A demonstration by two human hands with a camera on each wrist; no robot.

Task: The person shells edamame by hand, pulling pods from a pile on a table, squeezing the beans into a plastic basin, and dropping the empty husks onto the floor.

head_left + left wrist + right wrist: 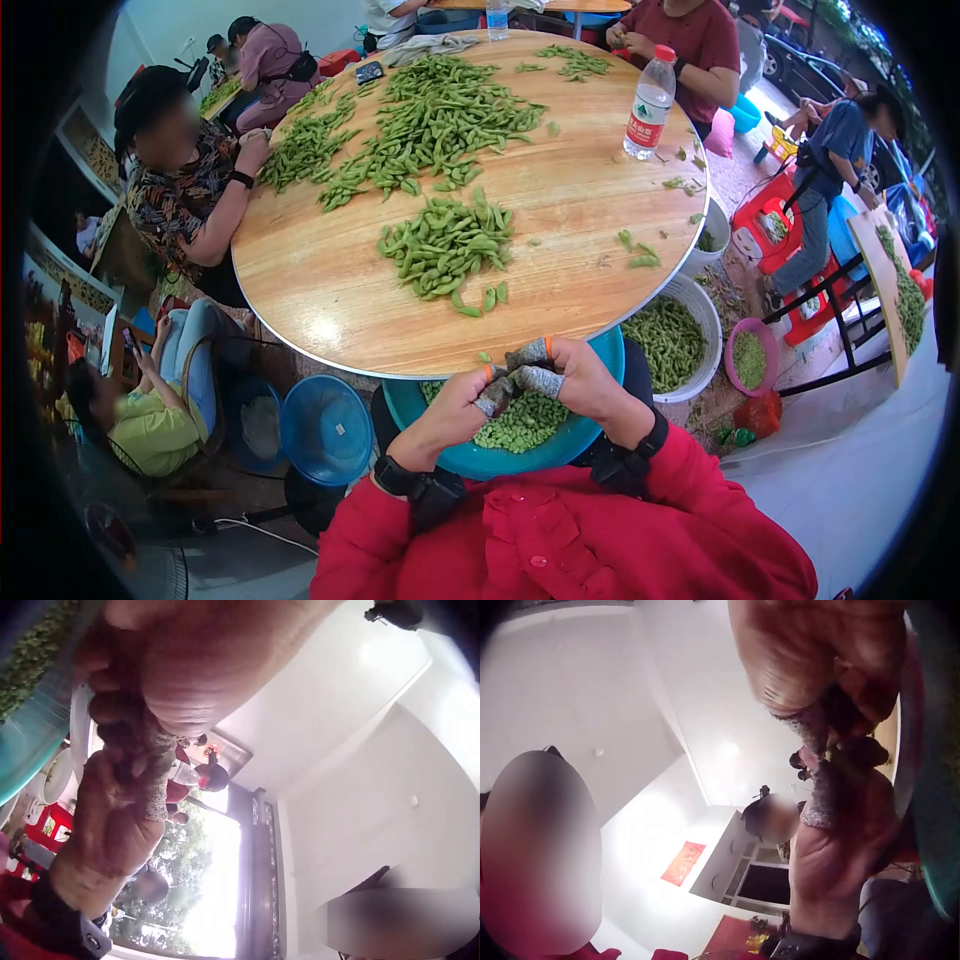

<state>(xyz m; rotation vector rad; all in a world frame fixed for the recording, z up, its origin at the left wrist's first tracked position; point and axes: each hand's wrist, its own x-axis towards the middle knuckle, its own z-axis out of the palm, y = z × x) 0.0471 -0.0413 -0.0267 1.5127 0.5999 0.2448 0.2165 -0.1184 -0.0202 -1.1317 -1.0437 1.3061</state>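
My left hand (450, 408) and right hand (597, 388) meet over a teal basin (560, 452) at the table's near edge. Grey cloth covers (543, 381) wrap some thumbs and fingers of both. Their fingers are curled, tips together, pinching a small green soybean pod (834, 752), mostly hidden by the fingers. Shelled green beans (522, 424) fill the basin beneath. Just beyond, a small heap of soybean pods (445, 248) lies on the round wooden table (580, 270). The left wrist view shows the hands close up, fingers in shadow.
A larger pod pile (430, 120) spreads across the far table, near a red-capped bottle (650, 105). To the right, a white basket (708, 335) holds pods and a pink basin (752, 340) stands beside it. A blue basin (325, 425) sits left. People sit around.
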